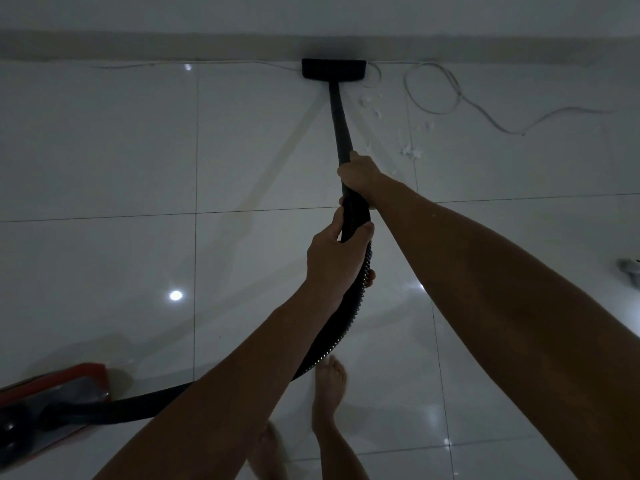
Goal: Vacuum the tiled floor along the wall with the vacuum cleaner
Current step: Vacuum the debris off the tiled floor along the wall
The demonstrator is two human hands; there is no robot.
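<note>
Gripping the wand [341,126] with fingers wrapped, right hand [358,173] ahead, left hand [334,252] behind, arms outstretched.

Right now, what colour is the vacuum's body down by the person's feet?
Red, with grey and black parts; the vacuum body shows in the head view.

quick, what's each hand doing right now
Left hand: grips the ribbed hose.
Right hand: grips the black wand.

Vacuum head [333,69] against the wall [311,15] at the tiled floor's [104,150] far edge; cable [436,88] and debris [410,150] to its right, vacuum body [52,400] at near-left corner
</note>
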